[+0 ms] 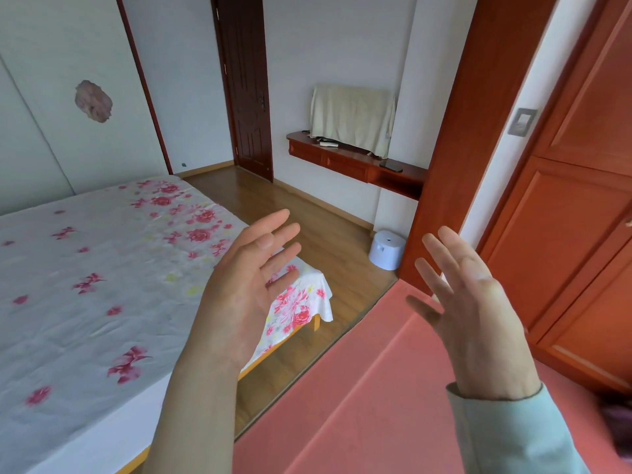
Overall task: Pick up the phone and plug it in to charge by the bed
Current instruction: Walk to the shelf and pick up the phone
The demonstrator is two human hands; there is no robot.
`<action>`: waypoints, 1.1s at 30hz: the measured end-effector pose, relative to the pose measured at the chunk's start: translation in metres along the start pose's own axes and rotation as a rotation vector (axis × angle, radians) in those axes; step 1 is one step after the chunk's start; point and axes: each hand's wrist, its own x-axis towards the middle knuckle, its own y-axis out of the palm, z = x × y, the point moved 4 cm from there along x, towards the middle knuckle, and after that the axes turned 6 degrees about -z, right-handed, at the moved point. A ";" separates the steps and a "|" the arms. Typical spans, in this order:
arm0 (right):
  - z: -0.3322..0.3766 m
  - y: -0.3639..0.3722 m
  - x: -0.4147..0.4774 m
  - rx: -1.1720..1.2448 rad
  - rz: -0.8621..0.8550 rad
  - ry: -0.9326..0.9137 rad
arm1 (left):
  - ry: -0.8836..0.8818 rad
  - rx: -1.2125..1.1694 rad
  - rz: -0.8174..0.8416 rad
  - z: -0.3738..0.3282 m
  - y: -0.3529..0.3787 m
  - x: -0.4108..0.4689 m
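Observation:
A dark phone (391,165) lies flat on the red-brown wall shelf (355,165) across the room, right of a cloth-covered set. The bed (85,285) with a white sheet printed with pink flowers fills the left half of the view. My left hand (246,285) is raised over the bed's near corner, palm showing, fingers spread, holding nothing. My right hand (468,309) is raised beside it above the pink floor, fingers apart and empty. Both hands are far from the phone. No charger or cable is visible.
A cream cloth (352,119) drapes a screen on the shelf, with small items (326,142) beside it. A white stool (386,249) stands on the wood floor by a red-brown door frame (478,138). Wardrobe doors (581,217) fill the right; a dark door (248,87) is closed at the back.

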 end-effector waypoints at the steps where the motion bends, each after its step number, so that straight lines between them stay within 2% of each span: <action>1: -0.002 -0.002 0.007 0.001 -0.004 -0.007 | -0.005 -0.004 0.002 0.004 0.004 0.008; 8: -0.016 -0.024 0.082 0.018 -0.037 -0.005 | -0.023 0.000 -0.001 0.029 0.037 0.072; 19: -0.021 -0.068 0.264 0.018 0.055 0.006 | 0.022 0.000 -0.057 0.055 0.139 0.215; 26: -0.030 -0.102 0.364 0.017 0.042 -0.021 | 0.009 -0.006 -0.032 0.085 0.197 0.300; 33: -0.055 -0.116 0.453 0.009 0.008 -0.020 | 0.008 -0.004 0.006 0.118 0.225 0.388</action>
